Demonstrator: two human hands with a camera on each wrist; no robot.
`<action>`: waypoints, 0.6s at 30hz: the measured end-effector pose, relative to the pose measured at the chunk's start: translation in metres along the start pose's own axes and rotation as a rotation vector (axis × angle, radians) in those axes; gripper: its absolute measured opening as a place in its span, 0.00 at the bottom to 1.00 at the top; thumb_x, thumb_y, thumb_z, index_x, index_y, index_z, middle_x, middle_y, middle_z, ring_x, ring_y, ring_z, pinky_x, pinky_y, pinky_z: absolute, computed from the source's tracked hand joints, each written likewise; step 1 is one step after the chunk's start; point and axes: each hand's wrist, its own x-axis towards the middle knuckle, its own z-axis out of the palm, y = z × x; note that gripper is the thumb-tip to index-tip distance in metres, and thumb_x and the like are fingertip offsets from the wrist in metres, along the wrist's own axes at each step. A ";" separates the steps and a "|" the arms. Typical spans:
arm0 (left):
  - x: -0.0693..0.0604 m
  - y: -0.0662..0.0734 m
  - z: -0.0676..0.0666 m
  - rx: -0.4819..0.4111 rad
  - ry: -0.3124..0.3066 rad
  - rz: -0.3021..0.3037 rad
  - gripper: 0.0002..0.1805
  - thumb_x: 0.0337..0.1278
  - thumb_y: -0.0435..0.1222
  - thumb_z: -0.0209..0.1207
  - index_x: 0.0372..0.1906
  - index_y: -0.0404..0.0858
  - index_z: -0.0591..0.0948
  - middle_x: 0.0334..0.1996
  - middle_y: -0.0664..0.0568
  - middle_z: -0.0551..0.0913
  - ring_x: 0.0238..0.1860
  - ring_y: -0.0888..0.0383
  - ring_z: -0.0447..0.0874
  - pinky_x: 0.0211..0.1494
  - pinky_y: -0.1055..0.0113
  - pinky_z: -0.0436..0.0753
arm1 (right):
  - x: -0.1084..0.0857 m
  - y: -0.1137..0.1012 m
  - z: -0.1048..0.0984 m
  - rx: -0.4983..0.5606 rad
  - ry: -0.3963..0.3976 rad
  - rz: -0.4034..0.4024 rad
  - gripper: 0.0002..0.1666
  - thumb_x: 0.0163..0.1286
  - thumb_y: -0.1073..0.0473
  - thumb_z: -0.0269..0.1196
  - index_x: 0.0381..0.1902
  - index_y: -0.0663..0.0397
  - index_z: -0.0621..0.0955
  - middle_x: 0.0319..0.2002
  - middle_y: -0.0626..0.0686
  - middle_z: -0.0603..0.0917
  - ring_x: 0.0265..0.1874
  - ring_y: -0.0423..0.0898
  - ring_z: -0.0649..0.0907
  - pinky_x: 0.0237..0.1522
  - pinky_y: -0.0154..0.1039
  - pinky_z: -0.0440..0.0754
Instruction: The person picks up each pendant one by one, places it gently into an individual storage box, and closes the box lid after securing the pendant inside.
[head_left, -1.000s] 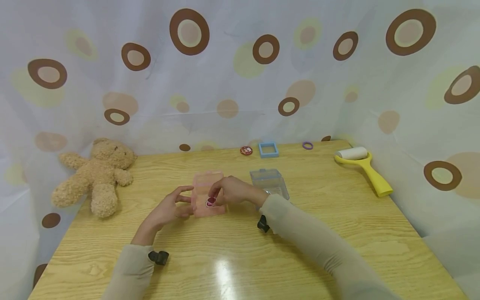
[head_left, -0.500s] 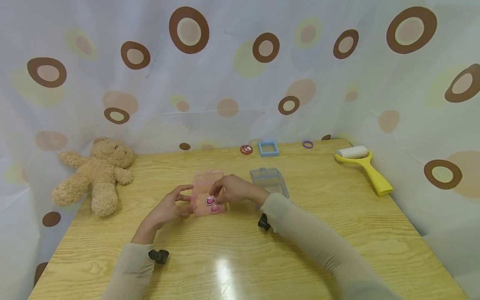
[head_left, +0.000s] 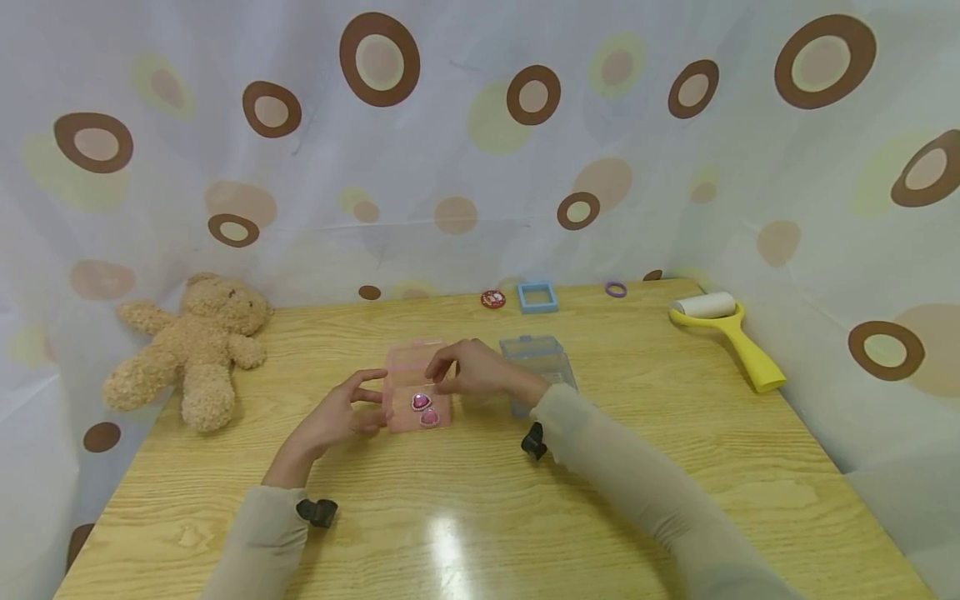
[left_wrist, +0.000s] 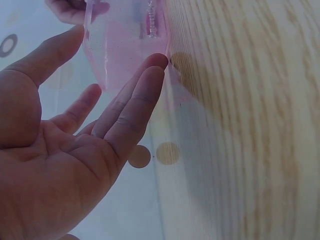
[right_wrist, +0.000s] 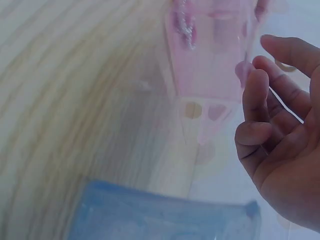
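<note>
An open pink see-through box [head_left: 399,417] lies on the table with its lid tipped back. Two pink gems with silvery rims, a darker gem [head_left: 421,402] and a lighter gem [head_left: 429,417], sit inside it. My left hand [head_left: 341,417] is at the box's left side, fingers extended; in the left wrist view the fingertips [left_wrist: 151,82] reach its wall. Over the box's right edge hovers my right hand [head_left: 483,371], fingers loosely bent and nothing visible between them. A blue see-through box [head_left: 528,348], also open, stands just right, partly hidden by my right wrist.
Along the back edge lie a red round badge [head_left: 492,299], a light blue square frame [head_left: 537,309] and a purple ring [head_left: 616,290]. A yellow-handled lint roller [head_left: 750,354] is at the right. A teddy bear [head_left: 198,346] leans at the left, by the patterned curtain [head_left: 420,150].
My right hand has let go of the gem and risen slightly up and to the right. Both gems now show in the pink box. The left hand stays in place.
</note>
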 end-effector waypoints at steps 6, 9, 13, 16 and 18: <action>0.000 -0.001 -0.001 0.002 -0.009 0.012 0.39 0.67 0.32 0.60 0.77 0.37 0.56 0.63 0.26 0.72 0.49 0.43 0.88 0.51 0.51 0.87 | -0.002 0.008 -0.009 0.047 0.052 0.022 0.16 0.72 0.52 0.63 0.53 0.52 0.84 0.44 0.47 0.88 0.44 0.46 0.85 0.44 0.37 0.82; -0.001 -0.001 0.000 -0.003 -0.010 0.015 0.39 0.67 0.32 0.60 0.77 0.36 0.56 0.63 0.26 0.71 0.49 0.43 0.88 0.51 0.51 0.87 | -0.002 0.011 -0.012 0.084 0.060 0.055 0.18 0.73 0.51 0.62 0.56 0.52 0.82 0.45 0.48 0.87 0.41 0.45 0.84 0.42 0.36 0.82; -0.001 0.000 0.001 0.004 -0.014 0.022 0.39 0.67 0.32 0.60 0.77 0.35 0.55 0.63 0.25 0.71 0.49 0.43 0.88 0.51 0.50 0.87 | -0.001 0.013 -0.015 0.112 0.078 0.101 0.20 0.73 0.51 0.62 0.58 0.53 0.81 0.46 0.50 0.87 0.34 0.42 0.84 0.36 0.35 0.82; -0.001 0.001 0.001 0.007 -0.007 0.016 0.39 0.67 0.32 0.60 0.77 0.36 0.55 0.63 0.25 0.71 0.49 0.42 0.88 0.52 0.51 0.87 | -0.001 0.015 -0.015 0.106 0.092 0.125 0.20 0.73 0.51 0.62 0.58 0.54 0.81 0.46 0.51 0.86 0.32 0.43 0.85 0.35 0.34 0.83; -0.001 0.001 0.001 0.007 -0.007 0.016 0.39 0.67 0.32 0.60 0.77 0.36 0.55 0.63 0.25 0.71 0.49 0.43 0.88 0.52 0.51 0.87 | 0.000 0.017 -0.014 0.106 0.093 0.141 0.20 0.74 0.51 0.61 0.59 0.54 0.80 0.47 0.53 0.85 0.33 0.46 0.87 0.35 0.35 0.83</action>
